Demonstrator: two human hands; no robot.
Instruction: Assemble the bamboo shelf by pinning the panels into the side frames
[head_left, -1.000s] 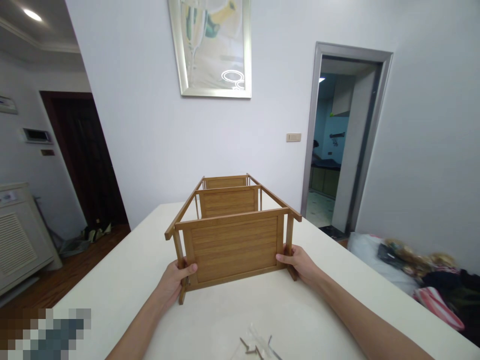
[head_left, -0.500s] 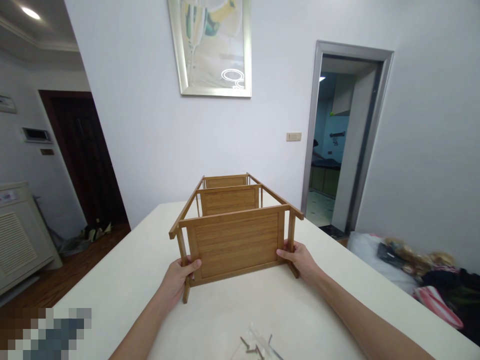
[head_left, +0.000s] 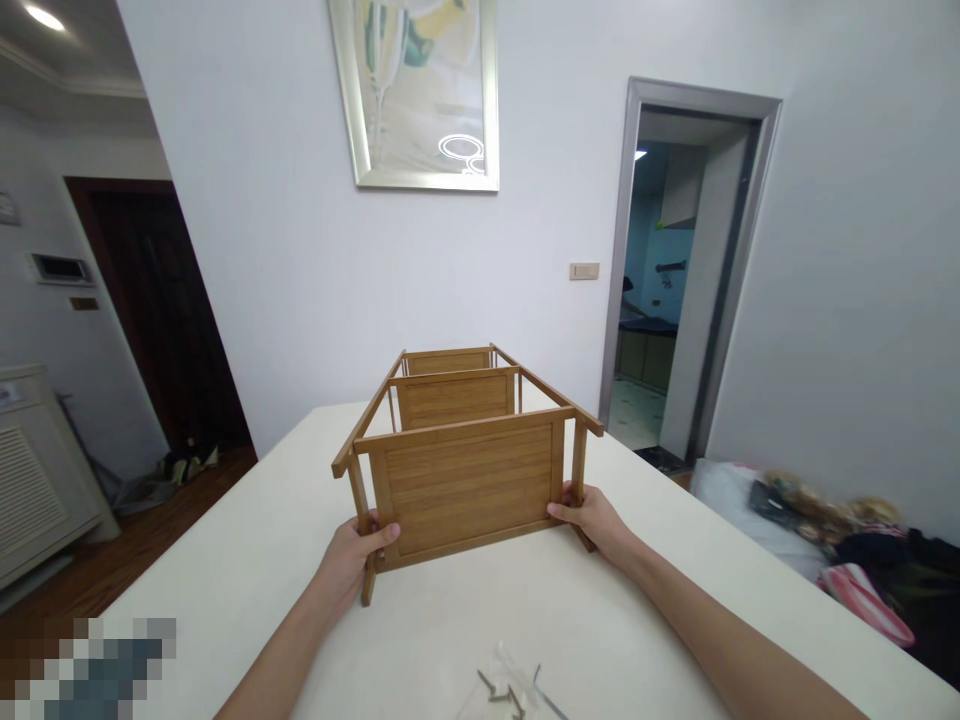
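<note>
A brown wooden shelf rack (head_left: 469, 480) with three panels lies on its side on the white table (head_left: 465, 620), its nearest panel facing me. My left hand (head_left: 356, 555) grips the near left end, thumb on the panel's face and fingers behind the side frame. At the near right end my right hand (head_left: 592, 515) is closed the same way, thumb against the panel. The fingertips of both hands are partly hidden by the wood. Close to me on the table lie several screws (head_left: 499, 692), a clear plastic bag (head_left: 514, 665) and a thin metal hex key (head_left: 551, 702).
The table's far edge meets a white wall (head_left: 300, 250) with a framed picture (head_left: 427, 182) on it. A doorway (head_left: 622, 250) opens at the right. Clothes and bags (head_left: 862, 570) are heaped beside the table's right edge. A pale cabinet (head_left: 45, 470) stands at the left.
The view has shifted slightly, so everything sits a little further left. Both hands keep their hold on the shelf rack, which stays in nearly the same place.
</note>
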